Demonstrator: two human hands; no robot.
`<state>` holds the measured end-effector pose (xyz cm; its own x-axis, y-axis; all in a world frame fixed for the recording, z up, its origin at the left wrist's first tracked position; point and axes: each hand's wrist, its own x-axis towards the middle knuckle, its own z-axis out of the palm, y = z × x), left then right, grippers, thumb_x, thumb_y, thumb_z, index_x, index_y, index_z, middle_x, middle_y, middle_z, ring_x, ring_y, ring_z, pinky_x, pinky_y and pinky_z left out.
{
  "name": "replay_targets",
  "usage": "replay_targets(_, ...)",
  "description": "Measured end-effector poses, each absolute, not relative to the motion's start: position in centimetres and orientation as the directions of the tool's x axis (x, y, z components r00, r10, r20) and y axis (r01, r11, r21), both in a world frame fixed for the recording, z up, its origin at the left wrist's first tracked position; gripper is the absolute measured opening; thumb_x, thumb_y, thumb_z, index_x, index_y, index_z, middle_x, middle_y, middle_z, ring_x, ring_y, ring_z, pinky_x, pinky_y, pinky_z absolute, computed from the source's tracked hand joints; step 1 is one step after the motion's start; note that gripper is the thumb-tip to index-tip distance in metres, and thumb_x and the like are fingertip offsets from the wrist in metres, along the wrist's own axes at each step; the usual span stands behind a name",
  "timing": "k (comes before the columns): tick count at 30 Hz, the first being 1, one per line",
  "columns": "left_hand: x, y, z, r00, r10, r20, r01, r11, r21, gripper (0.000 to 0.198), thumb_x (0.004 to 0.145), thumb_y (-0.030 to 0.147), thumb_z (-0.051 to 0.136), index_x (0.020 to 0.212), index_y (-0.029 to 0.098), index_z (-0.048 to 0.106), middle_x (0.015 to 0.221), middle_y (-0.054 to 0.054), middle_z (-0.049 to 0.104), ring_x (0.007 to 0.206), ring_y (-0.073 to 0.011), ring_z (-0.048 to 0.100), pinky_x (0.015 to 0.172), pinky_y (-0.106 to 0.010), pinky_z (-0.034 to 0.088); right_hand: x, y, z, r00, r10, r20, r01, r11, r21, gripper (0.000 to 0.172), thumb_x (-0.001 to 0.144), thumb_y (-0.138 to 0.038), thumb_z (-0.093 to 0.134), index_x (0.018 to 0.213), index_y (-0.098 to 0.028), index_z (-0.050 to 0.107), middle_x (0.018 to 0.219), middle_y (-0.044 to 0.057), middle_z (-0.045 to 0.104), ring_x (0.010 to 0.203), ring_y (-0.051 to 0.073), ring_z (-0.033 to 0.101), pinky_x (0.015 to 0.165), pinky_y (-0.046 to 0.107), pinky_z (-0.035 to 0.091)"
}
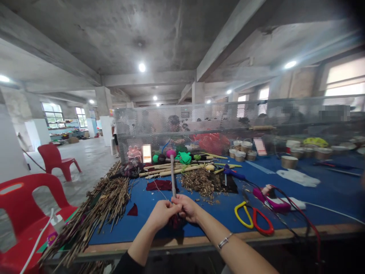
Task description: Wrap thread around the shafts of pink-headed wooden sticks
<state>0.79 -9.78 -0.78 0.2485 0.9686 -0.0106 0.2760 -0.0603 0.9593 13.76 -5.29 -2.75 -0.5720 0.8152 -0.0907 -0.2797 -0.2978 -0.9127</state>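
My right hand (187, 208) is closed round the lower part of a pale wooden stick (172, 177), which points away from me across the blue table. My left hand (163, 214) is pinched close against the right one, and what lies between its fingers is hidden. A thin pale thread runs from the table toward this hand. Dark red cloth (174, 222) shows in shadow beneath both hands. Just ahead lies a strip of maroon cloth (156, 185), and a small maroon scrap (132, 210) is to the left.
A bundle of thin twigs (110, 196) covers the table's left side. Wood chips (199, 182) are heaped ahead, near coloured yarn balls (161, 158) and bamboo sticks (182, 169). Scissors (253, 219) with yellow and red handles and a purple power strip (270, 199) lie right.
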Motion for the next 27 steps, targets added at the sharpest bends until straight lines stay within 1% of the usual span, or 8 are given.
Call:
replay_targets(2, 0.7, -9.6, -0.5, 0.275, 0.961, 0.026, 0.293, -0.109, 0.95, 0.044, 0.063, 0.057, 0.055, 0.051, 0.016, 0.044, 0.041, 0.004, 0.044, 0.038, -0.0074, 0.038, 0.041, -0.021, 0.023, 13.8, -5.3, -2.8, -0.554, 0.828, -0.088, -0.288, -0.29, -0.913, 0.034, 0.063, -0.036, 0.07, 0.072, -0.015, 0.044, 0.045, -0.01, 0.041, 0.03, -0.001, 0.022, 0.029, 0.013, 0.009)
replay_targets(4, 0.8, -9.7, -0.3, 0.302, 0.953, 0.027, 0.235, -0.102, 0.967, 0.044, 0.065, 0.057, 0.052, 0.053, 0.016, 0.045, 0.041, 0.004, 0.042, 0.038, -0.0073, 0.037, 0.041, -0.021, 0.024, 13.9, -5.3, -2.7, -0.555, 0.828, -0.081, -0.315, -0.299, -0.901, 0.035, 0.063, -0.037, 0.07, 0.073, -0.016, 0.044, 0.045, -0.01, 0.042, 0.03, -0.001, 0.024, 0.029, 0.013, 0.01)
replay_targets(9, 1.1, -10.1, -1.0, 0.317, 0.947, -0.043, 0.032, 0.035, 0.999, 0.038, 0.066, 0.053, 0.05, 0.056, 0.017, 0.043, 0.041, 0.006, 0.04, 0.034, -0.0064, 0.032, 0.037, -0.021, 0.025, 14.0, -5.6, -2.4, -0.606, 0.793, -0.064, -0.32, -0.316, -0.893, 0.035, 0.061, -0.034, 0.071, 0.072, -0.016, 0.044, 0.043, -0.011, 0.039, 0.03, -0.001, 0.021, 0.029, 0.014, 0.007)
replay_targets(14, 0.7, -9.9, -1.6, 0.263, 0.962, -0.073, 0.183, 0.024, 0.983, 0.034, 0.07, 0.048, 0.045, 0.054, 0.018, 0.044, 0.04, 0.005, 0.041, 0.032, -0.0076, 0.035, 0.037, -0.021, 0.025, 13.8, -5.6, -2.6, -0.598, 0.798, -0.074, -0.252, -0.276, -0.928, 0.033, 0.063, -0.035, 0.07, 0.07, -0.016, 0.044, 0.044, -0.01, 0.04, 0.03, 0.0, 0.021, 0.029, 0.015, 0.006)
replay_targets(17, 0.6, -10.0, -1.2, 0.122, 0.991, 0.059, 0.325, -0.096, 0.941, 0.031, 0.069, 0.044, 0.049, 0.054, 0.018, 0.043, 0.044, 0.003, 0.047, 0.039, -0.0089, 0.041, 0.042, -0.021, 0.028, 13.8, -5.6, -2.6, -0.592, 0.803, -0.074, -0.252, -0.272, -0.929, 0.031, 0.063, -0.034, 0.069, 0.07, -0.016, 0.046, 0.043, -0.011, 0.033, 0.031, 0.0, 0.017, 0.029, 0.015, 0.006)
replay_targets(20, 0.8, -10.4, -0.5, 0.042, 0.972, 0.23, 0.439, -0.225, 0.87, 0.027, 0.069, 0.039, 0.052, 0.054, 0.018, 0.041, 0.047, 0.003, 0.049, 0.046, -0.009, 0.042, 0.046, -0.02, 0.03, 13.9, -5.6, -2.5, -0.597, 0.799, -0.066, -0.25, -0.264, -0.931, 0.029, 0.063, -0.034, 0.068, 0.071, -0.015, 0.048, 0.045, -0.011, 0.034, 0.032, 0.0, 0.017, 0.029, 0.016, 0.006)
replay_targets(23, 1.1, -10.7, -0.4, 0.024, 0.957, 0.29, 0.427, -0.272, 0.862, 0.027, 0.07, 0.038, 0.052, 0.056, 0.018, 0.04, 0.047, 0.004, 0.046, 0.046, -0.0085, 0.04, 0.047, -0.019, 0.03, 13.9, -5.6, -2.5, -0.6, 0.798, -0.06, -0.247, -0.256, -0.935, 0.029, 0.064, -0.035, 0.068, 0.072, -0.015, 0.048, 0.045, -0.011, 0.034, 0.032, 0.0, 0.017, 0.029, 0.016, 0.006)
replay_targets(27, 1.1, -10.3, -1.7, -0.014, 0.97, 0.242, 0.291, -0.227, 0.929, 0.038, 0.072, 0.05, 0.047, 0.054, 0.019, 0.036, 0.044, 0.006, 0.039, 0.044, -0.008, 0.036, 0.045, -0.019, 0.029, 13.9, -5.7, -2.4, -0.603, 0.795, -0.064, -0.256, -0.269, -0.929, 0.034, 0.062, -0.036, 0.07, 0.072, -0.017, 0.043, 0.044, -0.012, 0.028, 0.034, 0.001, 0.013, 0.031, 0.016, 0.004)
